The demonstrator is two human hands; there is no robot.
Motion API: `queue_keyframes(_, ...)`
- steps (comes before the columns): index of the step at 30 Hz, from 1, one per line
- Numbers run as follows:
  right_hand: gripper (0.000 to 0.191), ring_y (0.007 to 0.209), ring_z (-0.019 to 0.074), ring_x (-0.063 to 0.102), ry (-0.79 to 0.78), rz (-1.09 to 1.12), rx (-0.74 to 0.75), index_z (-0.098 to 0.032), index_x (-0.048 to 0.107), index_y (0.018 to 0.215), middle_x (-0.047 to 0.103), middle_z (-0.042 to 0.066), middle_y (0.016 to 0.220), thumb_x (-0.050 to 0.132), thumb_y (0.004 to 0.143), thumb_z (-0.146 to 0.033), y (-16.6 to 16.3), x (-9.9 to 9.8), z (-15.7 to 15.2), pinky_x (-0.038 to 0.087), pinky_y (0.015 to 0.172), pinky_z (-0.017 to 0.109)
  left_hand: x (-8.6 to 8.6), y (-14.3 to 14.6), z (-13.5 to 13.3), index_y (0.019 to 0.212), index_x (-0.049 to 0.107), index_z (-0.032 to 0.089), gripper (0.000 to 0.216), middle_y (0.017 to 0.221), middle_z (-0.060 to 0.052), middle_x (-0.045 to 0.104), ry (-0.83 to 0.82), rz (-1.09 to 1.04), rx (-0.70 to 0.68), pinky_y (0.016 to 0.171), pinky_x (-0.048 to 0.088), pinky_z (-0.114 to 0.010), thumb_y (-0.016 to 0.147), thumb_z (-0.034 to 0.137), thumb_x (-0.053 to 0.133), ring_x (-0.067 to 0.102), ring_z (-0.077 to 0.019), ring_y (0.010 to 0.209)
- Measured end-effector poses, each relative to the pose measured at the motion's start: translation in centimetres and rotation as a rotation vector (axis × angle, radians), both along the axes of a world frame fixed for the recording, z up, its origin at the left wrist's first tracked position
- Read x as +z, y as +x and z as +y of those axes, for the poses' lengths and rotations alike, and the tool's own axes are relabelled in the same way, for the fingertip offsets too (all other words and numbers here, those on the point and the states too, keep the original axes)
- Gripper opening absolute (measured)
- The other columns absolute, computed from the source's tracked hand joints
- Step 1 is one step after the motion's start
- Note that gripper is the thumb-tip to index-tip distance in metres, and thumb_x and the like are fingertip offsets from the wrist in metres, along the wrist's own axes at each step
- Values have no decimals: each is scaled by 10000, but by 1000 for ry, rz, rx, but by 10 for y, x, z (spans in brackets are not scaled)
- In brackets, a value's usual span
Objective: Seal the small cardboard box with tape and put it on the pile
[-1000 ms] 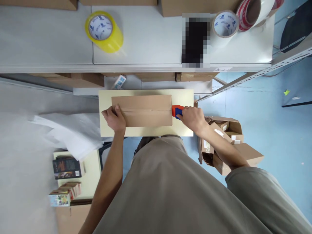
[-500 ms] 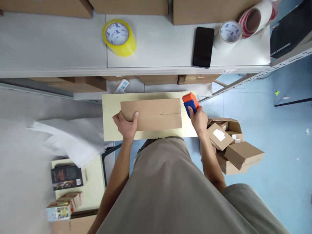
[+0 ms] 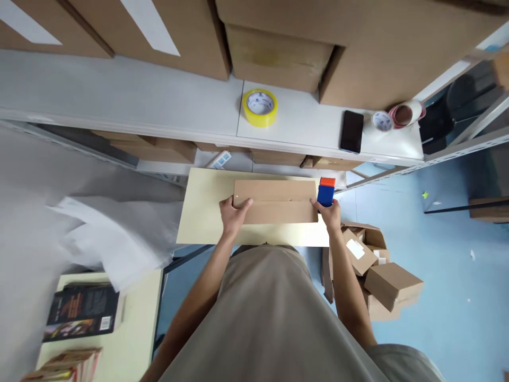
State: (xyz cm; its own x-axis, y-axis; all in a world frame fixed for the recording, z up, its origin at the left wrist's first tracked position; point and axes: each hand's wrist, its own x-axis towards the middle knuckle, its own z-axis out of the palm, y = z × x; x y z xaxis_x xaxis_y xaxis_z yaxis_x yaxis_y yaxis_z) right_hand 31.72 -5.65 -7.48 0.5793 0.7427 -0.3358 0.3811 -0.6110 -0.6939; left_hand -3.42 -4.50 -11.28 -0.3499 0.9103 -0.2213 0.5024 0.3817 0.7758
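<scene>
A long, narrow cardboard box (image 3: 274, 211) lies on the pale yellow tabletop (image 3: 202, 212), a seam running lengthwise along its top. My left hand (image 3: 234, 216) grips its left end, thumb on top and fingers curled round the side. At the right end, my right hand (image 3: 331, 215) holds a blue and orange block-shaped hand tool (image 3: 326, 195); its exact kind is unclear. The right thumb reaches the edge of the box. The fingers under the tool are partly hidden.
The grey shelf (image 3: 159, 101) ahead carries a yellow tape roll (image 3: 260, 107), a phone (image 3: 352, 131), a white tape roll (image 3: 382, 122) and large cartons (image 3: 278, 53). Small boxes (image 3: 392, 284) are piled at right. White sheeting (image 3: 115, 233) and books (image 3: 83, 310) are at left.
My right hand has come in against the box's right end, with the tool turned more upright. The left hand keeps its grip. The view has shifted, showing more of the shelf.
</scene>
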Motion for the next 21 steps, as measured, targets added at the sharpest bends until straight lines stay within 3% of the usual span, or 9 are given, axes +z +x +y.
queue_keyframes(3,685,926,311,752,89,26,-42,-223,616,967,821,140,1003,944,588,-691,-3,4,-2,585,843,410,10,-2,3,1201,769,191,452,1202,-111,595,26,-51,36,1111,581,-470,842,451,857,686,-302,1134)
queue_keyframes(6,683,910,288,747,195,43,-60,-204,644,1019,825,126,1001,923,640,-700,-10,4,-17,609,838,411,18,-15,0,1267,756,206,473,1239,-118,594,173,-60,0,1143,572,-468,869,442,855,675,-312,1217)
queue_keyframes(9,645,855,259,738,263,78,-35,-194,667,1019,814,97,947,900,698,-702,-21,-9,-42,624,826,408,13,-37,-13,1294,721,232,494,1270,-122,623,257,-31,-62,1164,568,-476,873,439,877,665,-328,1283)
queue_keyframes(16,745,755,265,794,149,278,-74,-173,689,1047,820,107,912,935,650,-753,-65,-65,-108,675,754,418,-49,-79,-75,1128,589,253,488,1194,-102,641,46,-64,-50,1065,634,-546,774,307,920,753,-348,1109)
queue_keyframes(21,720,774,280,824,87,349,-112,-188,676,1025,821,102,916,920,669,-764,-88,-82,-135,688,790,430,-80,-94,-96,1097,529,263,496,1234,-126,641,-61,-96,-89,1085,628,-569,761,260,894,748,-377,1179)
